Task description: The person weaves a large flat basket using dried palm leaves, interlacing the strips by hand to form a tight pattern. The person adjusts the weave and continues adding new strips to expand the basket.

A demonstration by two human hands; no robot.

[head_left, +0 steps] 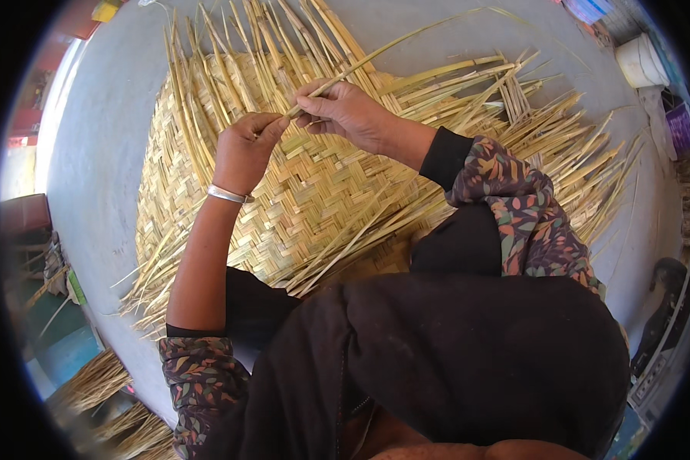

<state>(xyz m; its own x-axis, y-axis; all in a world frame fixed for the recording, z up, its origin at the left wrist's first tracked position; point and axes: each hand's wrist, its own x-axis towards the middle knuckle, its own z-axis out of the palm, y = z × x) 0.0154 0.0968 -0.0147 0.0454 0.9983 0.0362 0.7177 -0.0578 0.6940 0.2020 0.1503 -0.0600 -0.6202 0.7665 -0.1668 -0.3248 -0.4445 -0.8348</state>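
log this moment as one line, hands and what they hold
left hand: pinching long strip | right hand: holding same strip | woven mat: beneath both hands | loose strips: fanning from mat edges

Black cloth clothing [468, 345] hides part of the near edge of the pale-yellow, herringbone-woven reed mat [307, 203]. Beyond the mat's lower-left corner, brown dry-stalk bundles [96, 381] blur toward the dark rim.
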